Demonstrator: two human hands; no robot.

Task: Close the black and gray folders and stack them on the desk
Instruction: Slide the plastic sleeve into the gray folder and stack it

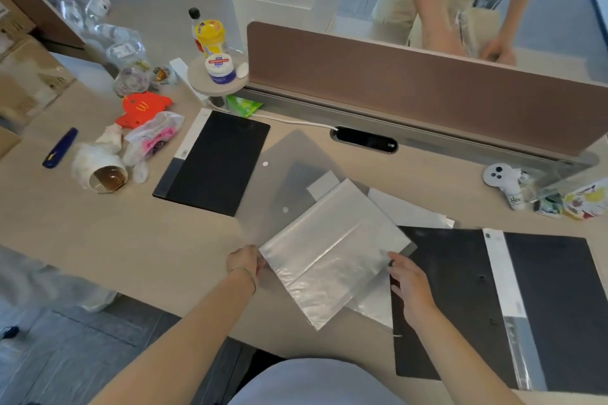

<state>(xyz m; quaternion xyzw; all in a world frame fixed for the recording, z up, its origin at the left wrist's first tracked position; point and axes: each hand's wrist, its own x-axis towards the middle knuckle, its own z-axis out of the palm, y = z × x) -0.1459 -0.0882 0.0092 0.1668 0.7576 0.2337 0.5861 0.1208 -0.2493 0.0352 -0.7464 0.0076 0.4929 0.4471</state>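
Observation:
A closed black folder (217, 161) lies flat at centre left of the desk. A second black folder (539, 302) lies spread open at the right, its white spine strip facing up. Between them a translucent gray folder (296, 168) lies open on the desk. Over its near part is a bundle of clear plastic sleeves (332, 256). My left hand (245, 261) pinches the bundle's left corner. My right hand (408, 283) holds the bundle's right edge, with the fingers partly under the sheets.
Clutter sits at the left: a tipped cup (102, 171), a blue pen (61, 147), plastic bags, bottles and jars. A brown divider panel (427, 89) runs along the back with a cable port (363, 140). Small toys and packets lie at the right. Another person stands behind the divider.

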